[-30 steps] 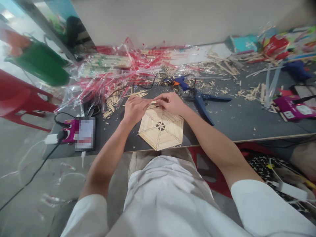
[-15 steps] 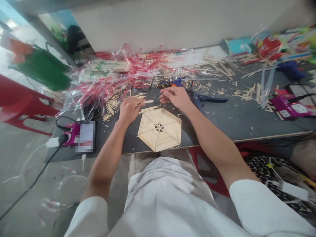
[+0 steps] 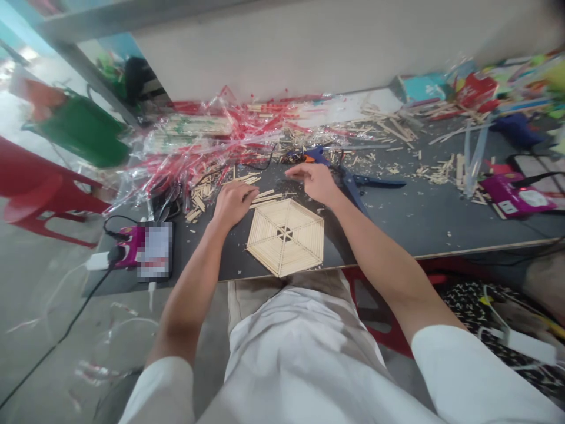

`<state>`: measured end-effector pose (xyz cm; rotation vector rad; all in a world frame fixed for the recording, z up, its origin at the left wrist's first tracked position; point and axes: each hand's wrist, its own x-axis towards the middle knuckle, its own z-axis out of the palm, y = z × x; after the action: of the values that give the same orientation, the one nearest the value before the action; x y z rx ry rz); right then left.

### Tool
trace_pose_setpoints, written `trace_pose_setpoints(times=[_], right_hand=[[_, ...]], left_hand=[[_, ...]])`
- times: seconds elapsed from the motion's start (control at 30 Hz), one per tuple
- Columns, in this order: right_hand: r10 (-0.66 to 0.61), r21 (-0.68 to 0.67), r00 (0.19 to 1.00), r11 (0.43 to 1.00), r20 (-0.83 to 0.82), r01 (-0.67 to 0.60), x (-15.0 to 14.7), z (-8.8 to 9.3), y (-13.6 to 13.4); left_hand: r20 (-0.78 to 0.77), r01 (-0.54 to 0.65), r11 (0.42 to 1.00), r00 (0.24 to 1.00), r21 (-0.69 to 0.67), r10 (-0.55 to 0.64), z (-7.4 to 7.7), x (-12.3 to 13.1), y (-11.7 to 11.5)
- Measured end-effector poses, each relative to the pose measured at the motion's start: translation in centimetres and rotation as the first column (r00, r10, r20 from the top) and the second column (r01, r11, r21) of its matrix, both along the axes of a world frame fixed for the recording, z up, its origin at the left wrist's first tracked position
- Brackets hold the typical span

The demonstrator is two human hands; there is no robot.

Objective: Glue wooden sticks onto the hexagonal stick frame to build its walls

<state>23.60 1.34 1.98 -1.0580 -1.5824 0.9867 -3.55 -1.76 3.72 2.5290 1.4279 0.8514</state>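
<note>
A hexagonal panel of pale wooden sticks [image 3: 304, 238], with a small hole at its centre, lies flat near the table's front edge. My left hand [image 3: 233, 203] is beside its upper left corner, fingers loosely bent and holding nothing that I can see. Close to those fingertips, a few loose sticks [image 3: 268, 199] lie on the table. Beyond the panel's upper right side is my right hand [image 3: 318, 181], its fingers stretched to the left with nothing visible in them. A blue glue gun [image 3: 321, 155] with an orange part sits just behind it, and blue-handled cutters [image 3: 353, 182] lie to its right.
Stick offcuts [image 3: 199, 197] are piled left of my left hand. Crumpled plastic wrappers [image 3: 212, 138] and bundled sticks cover the back of the table [image 3: 397, 227]. A phone [image 3: 155, 250] lies at the left edge, a purple power block [image 3: 514, 193] at the right.
The stick in my left hand has left its fingers, and another stick now lies on the table beside them. My right hand has shifted slightly right and its fingers have straightened.
</note>
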Motion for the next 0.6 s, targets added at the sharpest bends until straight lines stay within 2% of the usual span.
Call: trace_pose_setpoints(times=[0.1,0.2,0.3,0.47,0.6], right_hand=[[-0.041,0.081,0.986,0.996,0.159,0.028,0.3,0.6,-0.4],[-0.231,0.155,0.934,0.969,0.271,0.194,0.7,1.1,-0.4],[-0.361,0.205,0.893,0.927,0.271,0.313,0.9,1.4,-0.3],[-0.387,0.216,0.898,0.914,0.212,0.343,1.0,2.0,-0.5],[-0.437,0.253,0.866,0.891,0.244,0.378,1.3,2.0,-0.3]], left_hand=[[0.013,-0.026,1.0,1.0,0.004,0.026,-0.1,-0.4,0.3],[0.038,-0.052,0.998,0.998,0.019,0.051,-0.2,-1.0,0.6],[0.032,-0.074,0.997,0.997,0.008,0.073,-0.4,-1.7,1.0],[-0.065,-0.199,0.98,0.978,-0.003,0.198,-1.2,-2.6,1.4],[-0.04,-0.259,0.965,0.965,-0.027,0.258,-1.3,-2.7,1.4]])
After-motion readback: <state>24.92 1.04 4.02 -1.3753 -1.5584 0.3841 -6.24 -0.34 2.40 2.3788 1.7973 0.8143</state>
